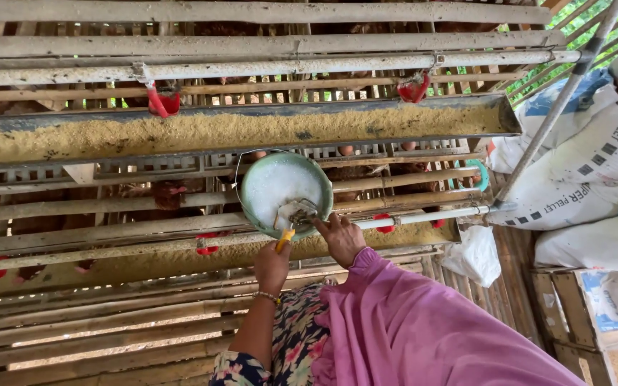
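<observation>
2 hands | left hand grip clenched on yellow-handled scoop | right hand grasping green bowl rim

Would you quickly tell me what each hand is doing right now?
Left hand: closed on a yellow-handled scoop.
Right hand: gripping the green bucket rim.

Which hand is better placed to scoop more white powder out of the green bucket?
Left. The left hand holds the yellow-handled scoop, its blade already in the green bucket. The right hand steadies the rim.
</observation>
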